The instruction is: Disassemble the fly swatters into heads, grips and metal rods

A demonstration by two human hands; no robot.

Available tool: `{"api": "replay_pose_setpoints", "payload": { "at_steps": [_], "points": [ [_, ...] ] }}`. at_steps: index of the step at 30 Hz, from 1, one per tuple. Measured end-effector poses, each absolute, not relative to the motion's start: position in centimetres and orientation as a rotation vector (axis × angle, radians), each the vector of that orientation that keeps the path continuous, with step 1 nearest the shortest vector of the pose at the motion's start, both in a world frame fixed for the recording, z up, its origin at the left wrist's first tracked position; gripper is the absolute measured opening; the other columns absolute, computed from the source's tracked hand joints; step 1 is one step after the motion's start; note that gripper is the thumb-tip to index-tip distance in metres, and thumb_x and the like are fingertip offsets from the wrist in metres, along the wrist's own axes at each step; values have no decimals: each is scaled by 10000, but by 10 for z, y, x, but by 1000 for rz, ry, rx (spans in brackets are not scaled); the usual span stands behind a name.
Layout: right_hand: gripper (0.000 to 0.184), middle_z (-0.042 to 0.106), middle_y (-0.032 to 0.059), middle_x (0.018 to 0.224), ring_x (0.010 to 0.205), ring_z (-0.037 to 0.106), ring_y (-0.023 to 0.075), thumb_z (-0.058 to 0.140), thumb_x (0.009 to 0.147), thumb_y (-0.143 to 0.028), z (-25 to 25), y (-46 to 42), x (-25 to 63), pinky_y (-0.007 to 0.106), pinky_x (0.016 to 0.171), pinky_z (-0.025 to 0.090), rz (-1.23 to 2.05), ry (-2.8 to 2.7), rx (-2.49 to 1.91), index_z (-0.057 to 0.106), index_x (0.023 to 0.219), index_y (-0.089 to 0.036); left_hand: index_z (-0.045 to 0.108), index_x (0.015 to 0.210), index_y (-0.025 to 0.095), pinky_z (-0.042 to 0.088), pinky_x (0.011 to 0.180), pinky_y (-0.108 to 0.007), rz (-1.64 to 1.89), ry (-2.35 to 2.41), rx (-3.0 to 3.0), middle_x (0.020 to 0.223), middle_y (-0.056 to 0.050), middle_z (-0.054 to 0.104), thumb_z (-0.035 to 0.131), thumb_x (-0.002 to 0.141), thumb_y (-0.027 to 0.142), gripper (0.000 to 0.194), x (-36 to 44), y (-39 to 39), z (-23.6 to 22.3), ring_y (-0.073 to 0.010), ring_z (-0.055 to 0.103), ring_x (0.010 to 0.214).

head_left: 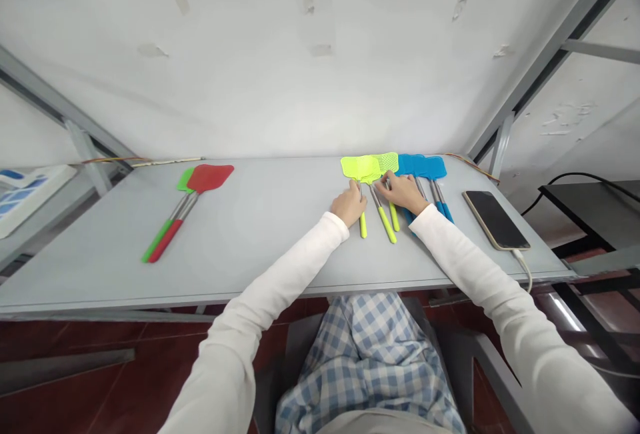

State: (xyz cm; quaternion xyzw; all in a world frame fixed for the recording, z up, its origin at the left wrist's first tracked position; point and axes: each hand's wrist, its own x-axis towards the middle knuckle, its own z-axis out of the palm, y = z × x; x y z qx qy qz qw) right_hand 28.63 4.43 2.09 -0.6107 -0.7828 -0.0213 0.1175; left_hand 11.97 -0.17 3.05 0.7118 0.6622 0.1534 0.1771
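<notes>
Three yellow fly swatters (367,167) lie overlapping on the table, with perforated heads toward the wall and handles toward me. My left hand (349,203) is closed around the thin metal shaft of the leftmost one. Fingers of my right hand (403,192) are curled at the shaft of the rightmost yellow swatter, close to its head; the exact contact is partly hidden. Between my hands, the middle swatter's yellow handle (387,225) slants toward me. Several blue fly swatters (423,167) overlap just to the right, partly covered by my right hand.
On the left side of the table (270,234) lie a red fly swatter (210,177) and a green one (184,179), crossing slightly. A phone (496,219) with a white cable (523,266) is at the right. Metal frame bars flank the table, and a wall stands behind it.
</notes>
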Motion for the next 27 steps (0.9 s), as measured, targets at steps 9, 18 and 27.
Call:
{"api": "replay_pose_setpoints", "payload": {
  "at_steps": [9, 18, 27],
  "points": [
    [409, 669, 100, 701, 834, 587, 263, 416, 899, -471, 15, 45, 282, 373, 798, 309, -21, -2207, -1747, 577, 645, -195, 489, 1240, 217, 451, 796, -349, 399, 1737, 2195, 947, -97, 707, 355, 940, 313, 341, 114, -7, 22, -271, 671, 899],
    [282, 690, 115, 779, 785, 601, 263, 379, 909, -295, 10, 49, 285, 354, 781, 287, -43, -2163, -1708, 567, 1035, -127, 534, 1313, 283, 433, 754, -269, 449, 1518, 2401, 860, -43, 709, 355, 954, 302, 402, 112, -9, 24, -209, 662, 835],
    [299, 674, 77, 741, 735, 601, 249, 371, 859, -196, 19, 51, 300, 323, 750, 293, 74, -2404, -1512, 440, 1141, -123, 561, 1308, 294, 425, 758, -284, 357, 1520, 2579, 965, -79, 686, 332, 960, 265, 418, 115, -6, 22, -217, 637, 882]
  ]
}}
